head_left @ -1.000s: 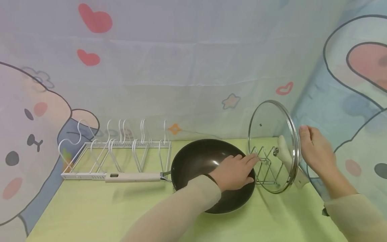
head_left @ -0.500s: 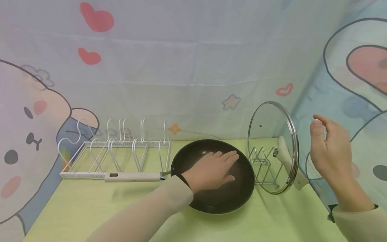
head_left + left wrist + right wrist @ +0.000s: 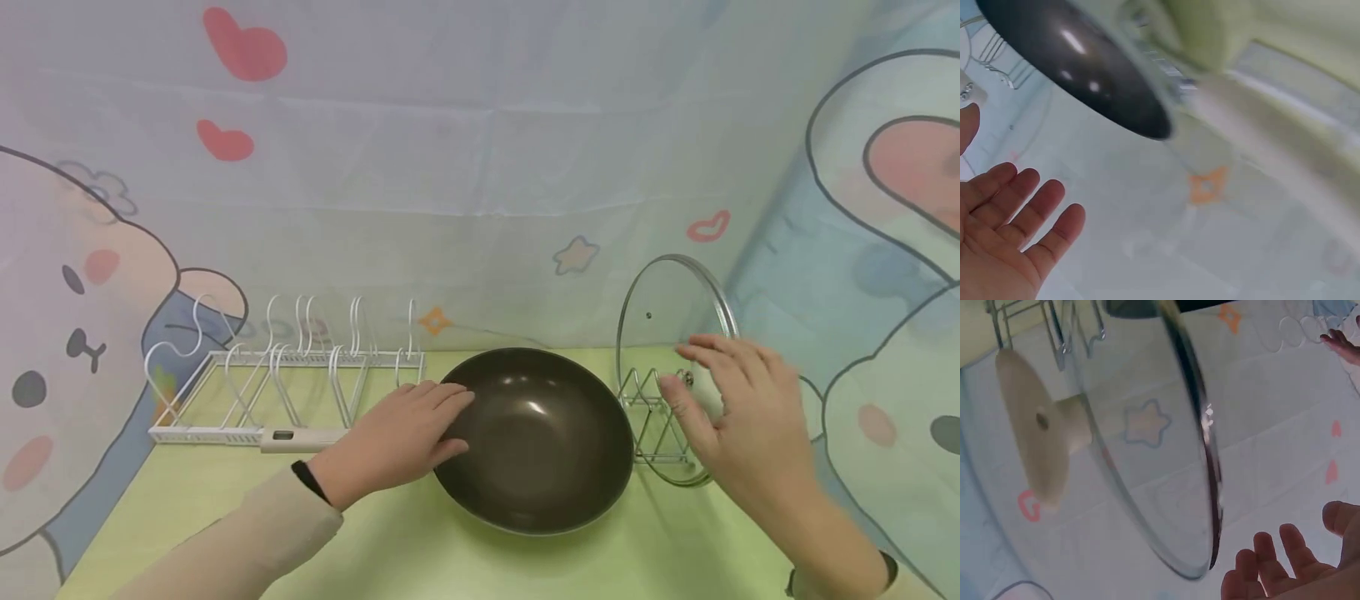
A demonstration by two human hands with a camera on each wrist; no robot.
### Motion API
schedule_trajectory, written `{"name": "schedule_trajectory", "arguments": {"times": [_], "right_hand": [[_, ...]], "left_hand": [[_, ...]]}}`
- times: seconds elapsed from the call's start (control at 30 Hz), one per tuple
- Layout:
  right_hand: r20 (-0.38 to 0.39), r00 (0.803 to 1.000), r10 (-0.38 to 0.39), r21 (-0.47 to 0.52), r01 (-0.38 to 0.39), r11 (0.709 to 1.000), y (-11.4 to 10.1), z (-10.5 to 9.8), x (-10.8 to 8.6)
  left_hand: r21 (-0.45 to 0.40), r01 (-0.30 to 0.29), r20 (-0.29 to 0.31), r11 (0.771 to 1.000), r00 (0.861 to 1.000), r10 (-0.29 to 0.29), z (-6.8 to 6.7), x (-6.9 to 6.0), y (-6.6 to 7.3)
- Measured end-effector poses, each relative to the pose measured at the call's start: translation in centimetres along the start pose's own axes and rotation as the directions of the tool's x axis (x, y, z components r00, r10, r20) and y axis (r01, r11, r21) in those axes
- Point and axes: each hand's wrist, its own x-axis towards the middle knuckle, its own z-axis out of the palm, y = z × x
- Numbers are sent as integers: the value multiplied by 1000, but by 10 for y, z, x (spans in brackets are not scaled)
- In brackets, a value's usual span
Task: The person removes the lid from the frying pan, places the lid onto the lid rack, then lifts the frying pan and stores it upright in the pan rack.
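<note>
A dark wok (image 3: 536, 442) lies on the green table with its pale handle (image 3: 288, 439) pointing left. My left hand (image 3: 390, 437) hovers over the wok's left rim and handle joint, fingers relaxed; the left wrist view shows its palm (image 3: 997, 250) holding nothing. A glass lid (image 3: 633, 333) with a metal rim stands upright in a small wire rack (image 3: 660, 457) right of the wok. My right hand (image 3: 757, 425), fingers loosely bent and empty, is in front of the lid's right side and hides part of it. The right wrist view shows the lid's beige knob (image 3: 1035, 431).
A white wire rack (image 3: 202, 436) with several curved dividers stands on the left of the table, behind the wok handle. A printed cloth (image 3: 450, 167) hangs behind and at both sides. Green table surface (image 3: 465, 567) shows in front of the wok.
My left hand has moved left, from over the wok's middle to its left rim. My right hand, which was beside the lid, has moved left in front of it. The wok and lid look unmoved.
</note>
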Motion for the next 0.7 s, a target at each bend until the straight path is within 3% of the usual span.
{"name": "schedule_trajectory", "arguments": {"times": [0.07, 0.17, 0.23, 0.27, 0.37, 0.47, 0.53, 0.6, 0.7], "right_hand": [[43, 998, -36, -8, 36, 999, -7, 8, -10], [154, 988, 9, 17, -12, 1000, -16, 20, -26], [263, 961, 81, 39, -95, 995, -20, 28, -35], [325, 937, 130, 43, -152, 987, -22, 31, -40], [509, 818, 268, 45, -336, 941, -22, 39, -54], [654, 663, 364, 11, -489, 872, -20, 46, -69], [720, 573, 390, 3, -565, 825, -17, 50, -78], [774, 499, 389, 11, -625, 780, -13, 53, -85], [836, 409, 366, 36, -707, 707, -7, 58, -94]], "left_hand": [[9, 7, -26, 1000, 1000, -7, 1, -19, -8], [20, 22, -68, 1000, 997, -21, 7, -46, -19], [35, 40, -81, 999, 996, -37, 12, -60, -26], [45, 49, -88, 998, 995, -45, 15, -67, -30], [73, 83, -101, 994, 992, -76, 21, -83, -41], [86, 123, -107, 989, 988, -113, 27, -95, -54], [86, 143, -108, 986, 985, -134, 29, -101, -63], [84, 161, -100, 983, 983, -153, 31, -105, -71], [85, 174, -80, 981, 983, -167, 34, -110, -79]]}}
